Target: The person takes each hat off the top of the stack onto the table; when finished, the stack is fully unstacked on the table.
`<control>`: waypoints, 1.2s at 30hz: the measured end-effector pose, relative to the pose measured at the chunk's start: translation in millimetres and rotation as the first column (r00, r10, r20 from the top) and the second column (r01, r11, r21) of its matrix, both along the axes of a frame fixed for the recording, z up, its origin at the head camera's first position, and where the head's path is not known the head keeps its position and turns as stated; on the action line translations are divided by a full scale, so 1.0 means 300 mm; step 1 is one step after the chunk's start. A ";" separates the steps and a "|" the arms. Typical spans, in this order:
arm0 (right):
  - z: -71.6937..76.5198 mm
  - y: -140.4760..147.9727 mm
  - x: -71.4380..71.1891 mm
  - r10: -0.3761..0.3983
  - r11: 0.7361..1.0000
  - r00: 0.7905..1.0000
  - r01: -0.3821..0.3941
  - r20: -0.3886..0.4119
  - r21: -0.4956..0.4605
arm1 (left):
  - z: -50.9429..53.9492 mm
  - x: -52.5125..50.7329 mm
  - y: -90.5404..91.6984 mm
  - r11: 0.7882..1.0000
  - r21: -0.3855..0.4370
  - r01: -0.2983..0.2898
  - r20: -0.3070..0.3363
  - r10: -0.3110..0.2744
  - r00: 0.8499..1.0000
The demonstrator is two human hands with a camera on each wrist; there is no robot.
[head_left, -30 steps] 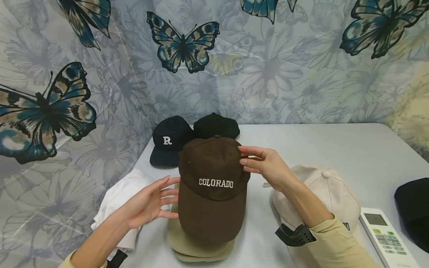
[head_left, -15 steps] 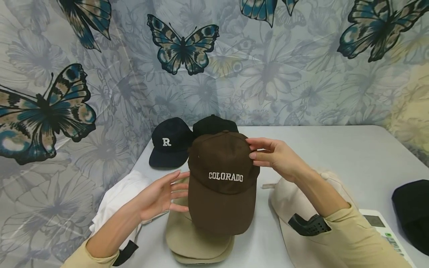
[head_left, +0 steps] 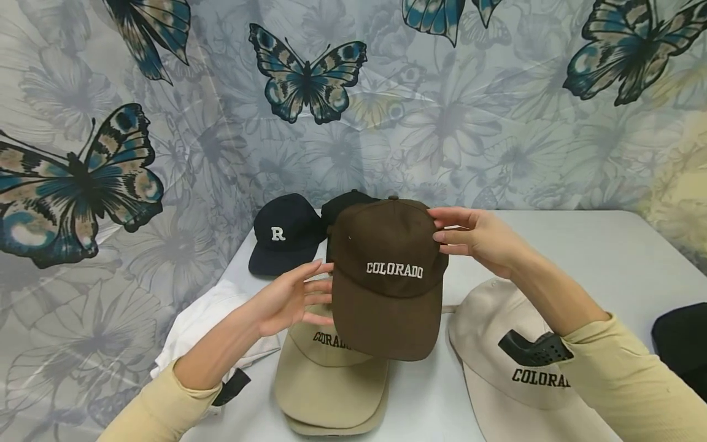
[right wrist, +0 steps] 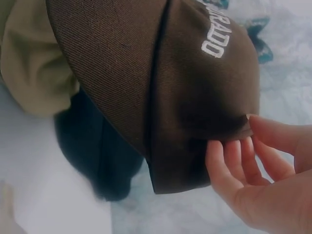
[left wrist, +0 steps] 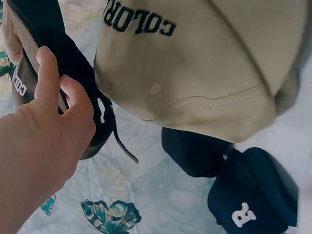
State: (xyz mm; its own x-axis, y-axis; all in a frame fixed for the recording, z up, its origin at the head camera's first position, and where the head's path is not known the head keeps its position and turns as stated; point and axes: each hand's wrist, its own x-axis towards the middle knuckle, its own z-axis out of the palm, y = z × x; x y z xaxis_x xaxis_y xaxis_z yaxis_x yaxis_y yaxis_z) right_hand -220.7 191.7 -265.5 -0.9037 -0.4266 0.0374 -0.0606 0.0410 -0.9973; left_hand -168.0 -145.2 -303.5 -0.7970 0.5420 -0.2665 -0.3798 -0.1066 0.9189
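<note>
A brown baseball cap (head_left: 389,276) lettered COLORADO is held up between both hands in the head view, brim facing down and front. My left hand (head_left: 293,299) holds its left side; some fingertips are hidden at the edge. In the left wrist view, the left hand's (left wrist: 53,117) fingers bend at the cap's rim. My right hand (head_left: 480,239) grips the upper right of the crown, and the right wrist view shows the right hand's (right wrist: 263,168) thumb and fingers at the fabric. Beneath the brown cap lie stacked khaki caps (head_left: 331,396).
A navy cap (head_left: 284,236) with an R and a black cap (head_left: 345,202) stand at the table's back left. White caps or cloth (head_left: 210,319) lie left. A cream cap (head_left: 497,344) sits right under my right forearm, and another black cap (head_left: 682,344) lies at the far right edge.
Both hands have lifted the brown cap up and to the right, off the khaki stack. The khaki cap's lettering has come partly into view, and the brown cap now covers more of the black one behind.
</note>
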 end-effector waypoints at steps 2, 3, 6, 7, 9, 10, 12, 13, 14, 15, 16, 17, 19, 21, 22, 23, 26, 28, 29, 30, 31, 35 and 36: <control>0.015 0.010 -0.012 -0.002 1.000 1.000 0.002 0.002 0.003 | 0.009 -0.012 0.015 1.000 0.000 -0.014 -0.002 0.014 1.000; 0.023 0.015 -0.019 -0.005 1.000 1.000 0.005 0.004 0.008 | 0.013 -0.018 0.022 1.000 0.001 -0.021 -0.001 0.021 1.000; 0.041 0.030 -0.038 -0.009 0.999 1.000 0.010 -0.003 0.033 | 0.024 -0.038 0.044 0.999 -0.010 -0.038 0.005 0.038 0.999; 0.046 0.035 -0.044 -0.010 0.999 1.000 0.010 -0.005 0.039 | 0.026 -0.046 0.051 0.999 -0.013 -0.040 0.007 0.040 0.999; 0.053 0.046 -0.057 -0.013 0.999 1.000 0.013 -0.005 0.044 | 0.031 -0.061 0.066 0.999 -0.022 -0.045 0.006 0.045 0.999; 0.056 0.052 -0.063 -0.014 0.999 1.000 0.014 -0.006 0.046 | 0.033 -0.069 0.074 0.999 -0.024 -0.049 0.008 0.049 0.999; 0.064 0.062 -0.075 -0.020 0.998 1.000 0.020 -0.001 0.052 | 0.036 -0.086 0.088 0.998 -0.028 -0.059 0.013 0.059 0.998; 0.068 0.068 -0.081 -0.019 0.998 1.000 0.019 -0.002 0.057 | 0.039 -0.094 0.096 0.998 -0.029 -0.060 0.013 0.060 0.998; 0.072 0.075 -0.086 -0.018 0.998 1.000 0.018 -0.006 0.067 | 0.041 -0.103 0.104 0.998 -0.032 -0.063 0.016 0.064 0.998; 0.075 0.081 -0.092 -0.018 0.997 1.000 0.019 -0.010 0.076 | 0.045 -0.111 0.112 0.997 -0.036 -0.068 0.018 0.068 0.998; 0.080 0.088 -0.097 -0.017 0.996 1.000 0.018 -0.014 0.084 | 0.049 -0.120 0.120 0.997 -0.039 -0.071 0.019 0.072 0.997; 0.083 0.094 -0.102 -0.026 0.995 0.999 0.027 -0.019 0.092 | 0.052 -0.129 0.128 0.996 -0.048 -0.075 0.017 0.076 0.997; 0.090 0.105 -0.110 -0.042 0.993 0.999 0.045 -0.025 0.106 | 0.060 -0.147 0.143 0.995 -0.060 -0.083 0.014 0.084 0.996; 0.096 0.115 -0.118 -0.066 0.991 0.997 0.069 -0.032 0.115 | 0.067 -0.164 0.156 0.994 -0.073 -0.086 0.012 0.087 0.996; 0.099 0.120 -0.123 -0.077 0.990 0.996 0.081 -0.034 0.118 | 0.070 -0.171 0.162 0.993 -0.078 -0.085 0.010 0.086 0.996; 0.101 0.124 -0.127 -0.090 0.988 0.995 0.094 -0.038 0.120 | 0.074 -0.178 0.168 0.993 -0.080 -0.086 0.010 0.087 0.996; 0.110 0.136 -0.146 -0.097 0.987 0.994 0.103 -0.051 0.127 | 0.084 -0.198 0.185 0.994 -0.075 -0.085 0.016 0.086 0.996; 0.117 0.144 -0.159 -0.103 0.985 0.993 0.110 -0.057 0.130 | 0.092 -0.210 0.197 0.993 -0.072 -0.090 0.015 0.091 0.996; 0.120 0.148 -0.166 -0.106 0.985 0.993 0.113 -0.058 0.131 | 0.096 -0.216 0.203 0.993 -0.071 -0.095 0.015 0.096 0.995; 0.124 0.152 -0.172 -0.108 0.985 0.993 0.115 -0.056 0.132 | 0.100 -0.222 0.209 0.993 -0.073 -0.097 0.012 0.098 0.995; 0.129 0.157 -0.177 -0.109 0.984 0.992 0.116 -0.060 0.135 | 0.104 -0.228 0.217 0.992 -0.075 -0.102 0.011 0.103 0.995; 0.144 0.181 -0.197 -0.123 0.983 0.991 0.129 -0.058 0.129 | 0.117 -0.251 0.248 0.989 -0.081 -0.121 0.003 0.122 0.993; 0.147 0.187 -0.202 -0.122 0.983 0.991 0.129 -0.061 0.128 | 0.120 -0.257 0.257 0.988 -0.084 -0.127 0.004 0.128 0.992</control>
